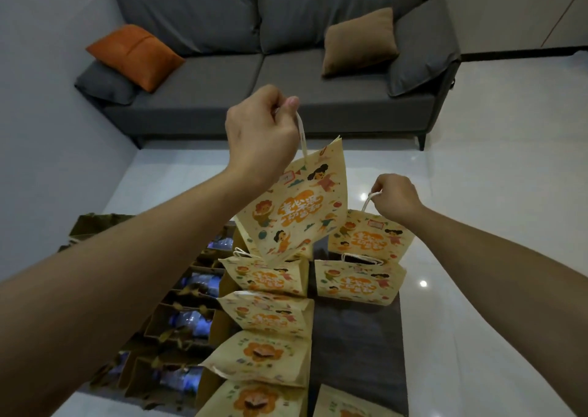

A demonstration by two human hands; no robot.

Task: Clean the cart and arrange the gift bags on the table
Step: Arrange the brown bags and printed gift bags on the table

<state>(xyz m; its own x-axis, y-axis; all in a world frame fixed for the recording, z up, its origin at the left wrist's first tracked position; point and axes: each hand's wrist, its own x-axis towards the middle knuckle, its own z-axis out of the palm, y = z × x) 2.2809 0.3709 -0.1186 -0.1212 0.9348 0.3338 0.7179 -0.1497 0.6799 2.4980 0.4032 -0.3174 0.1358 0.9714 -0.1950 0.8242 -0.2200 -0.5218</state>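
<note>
So the gift bag [294, 208] in the middle of the frame is hanging in the air, tilted, with one bottom corner pointing down at the row of bags below it. The left hand [261, 133] has it by the white handle [300, 133]; that grip is fingers and thumb pinched tight round the cord, well above everything else. Its long axis runs from upper right down to lower left, so it'll need to swing level before it can stand.

Right of centre, the right hand [396, 198] is lower and is curled round the handle of a second bag [370, 237]. That one looks like it's at or just touching the dark counter [356, 346], right behind another standing bag [359, 281], but I can't tell for sure if its base is down.

Below the hanging bag, a column of bags [265, 318] runs down the middle toward the bottom edge. My guess is the open spot is at the far end of that column, almost straight under the left hand, so that's the nearer hand for it.

Lower left there are cardboard dividers with water bottles [191, 321] in them. Across the top of the frame is a grey sofa [270, 76] with an orange cushion [135, 55] and a brown cushion [359, 41].
</note>
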